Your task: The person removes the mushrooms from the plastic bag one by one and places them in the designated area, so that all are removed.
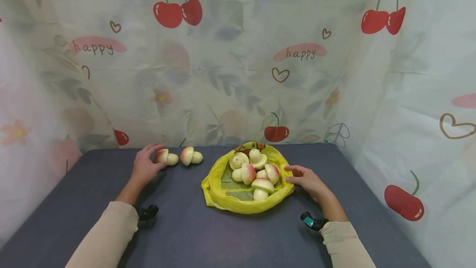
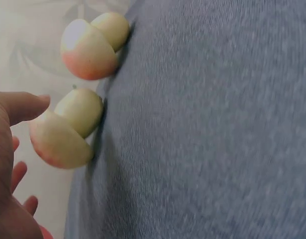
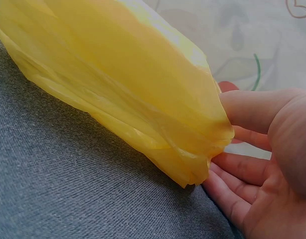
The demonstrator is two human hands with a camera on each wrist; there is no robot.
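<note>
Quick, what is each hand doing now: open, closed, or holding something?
Left hand: open, fingertips at a mushroom on the table, not gripping it.
Right hand: pinching the rim of the yellow bag.

Bag [image 1: 223, 195] bright yellow. Toy mushrooms [image 1: 250, 173] cream with pink-red blush on caps. Desk [image 1: 208, 239] dark grey-blue cloth. Curtain [image 1: 238, 74] pale, translucent, printed with red cherries, pink "happy" patches, brown hearts, faded leaves. Sleeves [image 1: 111, 231] beige.
</note>
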